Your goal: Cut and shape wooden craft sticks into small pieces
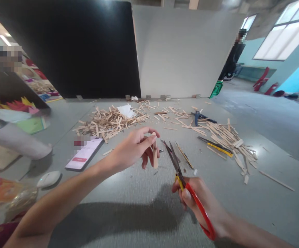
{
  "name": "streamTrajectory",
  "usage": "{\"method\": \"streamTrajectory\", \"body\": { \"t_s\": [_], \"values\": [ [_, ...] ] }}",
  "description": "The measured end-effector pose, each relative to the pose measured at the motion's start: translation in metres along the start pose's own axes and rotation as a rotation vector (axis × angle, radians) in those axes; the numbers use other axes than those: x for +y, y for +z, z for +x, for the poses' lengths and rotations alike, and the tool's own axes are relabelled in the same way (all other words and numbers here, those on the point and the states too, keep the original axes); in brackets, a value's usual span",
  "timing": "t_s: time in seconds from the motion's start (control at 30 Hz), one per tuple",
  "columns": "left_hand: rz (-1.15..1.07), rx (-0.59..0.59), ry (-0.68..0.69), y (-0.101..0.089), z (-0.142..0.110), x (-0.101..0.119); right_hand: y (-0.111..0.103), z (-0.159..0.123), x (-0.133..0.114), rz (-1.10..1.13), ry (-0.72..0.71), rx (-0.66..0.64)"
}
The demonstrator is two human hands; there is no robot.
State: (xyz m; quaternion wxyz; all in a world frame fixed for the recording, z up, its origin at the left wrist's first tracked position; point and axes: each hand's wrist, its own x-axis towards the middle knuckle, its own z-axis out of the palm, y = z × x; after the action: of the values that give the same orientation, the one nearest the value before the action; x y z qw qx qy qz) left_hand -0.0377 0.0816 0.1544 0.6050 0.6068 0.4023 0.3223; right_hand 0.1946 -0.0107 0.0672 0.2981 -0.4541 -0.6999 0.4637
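Between the thumb and fingers of my left hand point(136, 146) is a wooden craft stick point(155, 156), held nearly upright above the grey table. My right hand point(198, 196) grips red-handled scissors point(199, 210), their blades slightly apart and pointing up and left, short of the stick. A yellow piece shows near the scissors' pivot. Behind the blades a pencil point(184, 155) lies on the table. Farther right is a yellow-and-black utility knife point(216, 147). A heap of wooden sticks point(110, 120) lies beyond my left hand, and more cut sticks point(224, 134) spread to the right.
On the left lie a phone point(84, 155), a white mouse point(48, 179), a grey cylinder point(17, 139) and an orange packet point(1, 191). Dark blue pliers-like tool point(197, 117) sits among the sticks. Black and white panels point(180, 51) stand across the back. A person point(233, 57) is at the far right.
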Motion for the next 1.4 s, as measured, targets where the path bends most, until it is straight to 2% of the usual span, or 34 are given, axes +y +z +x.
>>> {"method": "streamTrajectory", "body": {
  "t_s": [0.1,0.2,0.37,0.5,0.6,0.77,0.93,1.07,1.4],
  "values": [
    [-0.067,-0.019,-0.095,0.0,0.001,0.001,0.0,-0.006,-0.001,-0.025,0.02,-0.013],
    [-0.111,-0.008,-0.131,0.001,0.001,-0.002,0.0,-0.011,-0.003,-0.003,0.028,-0.007],
    [-0.085,-0.031,-0.047,-0.002,0.0,-0.005,0.002,-0.011,0.005,0.042,0.038,-0.026],
    [0.004,0.006,0.062,-0.001,-0.004,-0.003,0.002,-0.011,0.019,0.045,0.002,-0.038],
    [0.046,0.011,0.116,0.001,-0.008,0.0,0.003,-0.019,0.026,0.114,0.029,-0.064],
    [0.041,0.045,0.16,0.005,-0.016,0.003,0.003,-0.031,0.02,0.26,0.087,-0.104],
    [0.08,0.074,0.173,0.01,-0.022,0.005,0.003,-0.03,0.016,0.247,0.079,-0.198],
    [0.118,0.098,0.184,0.014,-0.025,0.005,0.003,-0.029,0.016,0.234,0.088,-0.202],
    [0.17,0.151,0.225,0.021,-0.028,0.002,0.007,-0.017,0.01,0.214,0.008,-0.219]
  ]
}}
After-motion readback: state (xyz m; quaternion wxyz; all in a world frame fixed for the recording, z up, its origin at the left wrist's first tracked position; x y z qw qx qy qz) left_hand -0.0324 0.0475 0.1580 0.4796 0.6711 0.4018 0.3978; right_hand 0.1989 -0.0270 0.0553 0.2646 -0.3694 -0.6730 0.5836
